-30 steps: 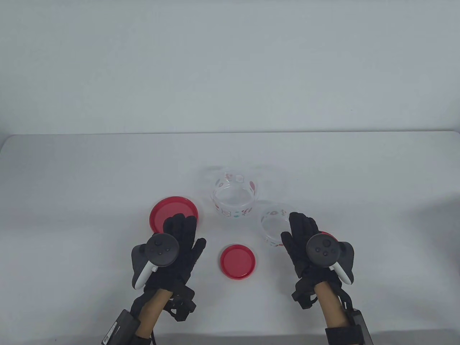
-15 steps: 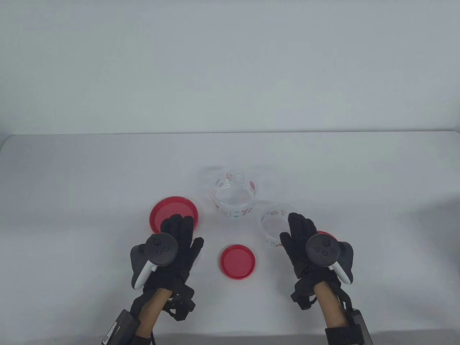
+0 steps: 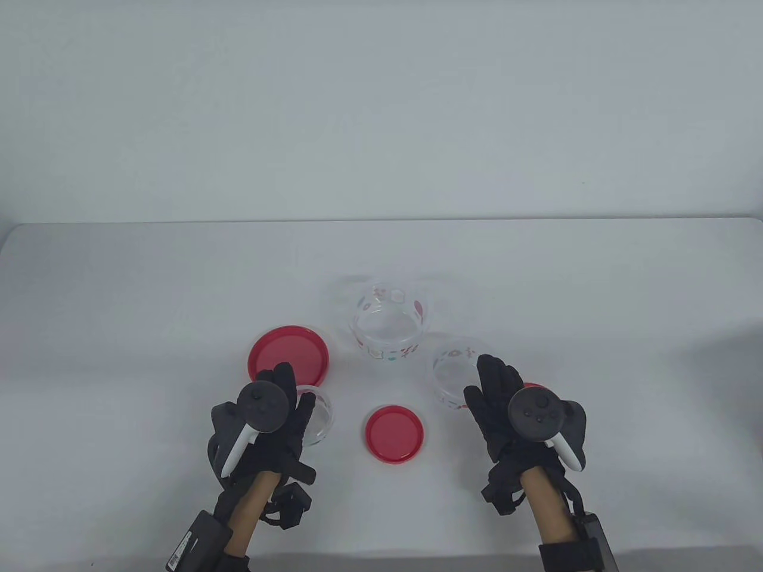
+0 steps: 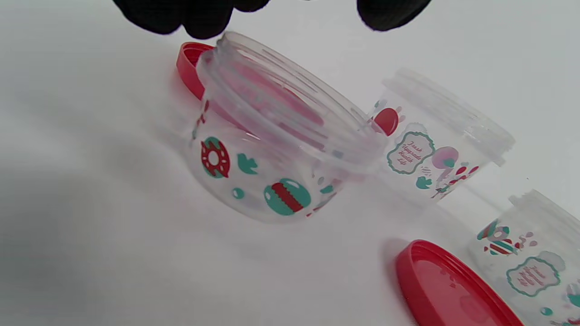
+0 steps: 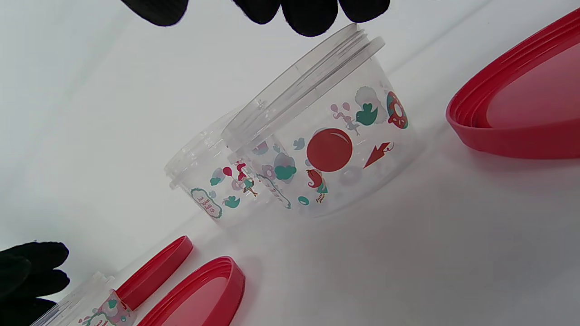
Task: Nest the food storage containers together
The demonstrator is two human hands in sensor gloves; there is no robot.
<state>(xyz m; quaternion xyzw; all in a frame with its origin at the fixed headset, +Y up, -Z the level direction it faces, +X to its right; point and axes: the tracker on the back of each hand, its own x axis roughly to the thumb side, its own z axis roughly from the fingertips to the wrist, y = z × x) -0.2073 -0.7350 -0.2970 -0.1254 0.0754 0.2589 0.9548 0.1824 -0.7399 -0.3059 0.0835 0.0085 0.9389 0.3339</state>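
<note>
Left hand (image 3: 271, 417) is drawing back toward near edge, uncovering small clear container (image 3: 315, 415) on bench (image 3: 119, 333); fingers apart above rim, not gripping. Right hand (image 3: 506, 411) is hovering spread over medium container (image 3: 452, 372), unchanged. Largest container (image 3: 387, 325) is sitting far centre; nesting not begun

Table view looks down from front; wrist views sit close, sharing the containers (image 3: 387, 325).
</note>
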